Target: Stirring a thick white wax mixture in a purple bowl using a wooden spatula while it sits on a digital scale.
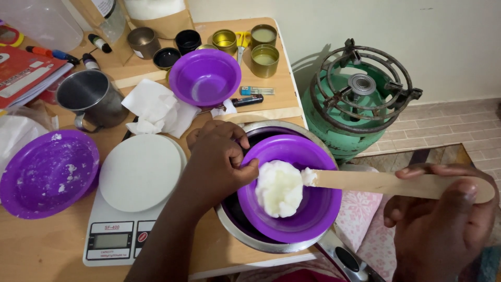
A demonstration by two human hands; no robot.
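Note:
My left hand (216, 159) grips the near-left rim of a purple bowl (313, 219) that sits inside a steel pot (245, 237) at the table's right edge. A lump of white waxy fat (279, 189) lies in that bowl. My right hand (443, 222) holds the far end of a flat wooden spatula (381, 183), whose tip touches the white lump.
A white kitchen scale (138, 203) stands left of the pot, beside a smeared purple plate (47, 172). Behind are a second purple bowl (204, 75), crumpled tissue (154, 107), a steel mug (91, 96) and several small tins (264, 60). A green gas cylinder with burner (357, 96) stands on the floor.

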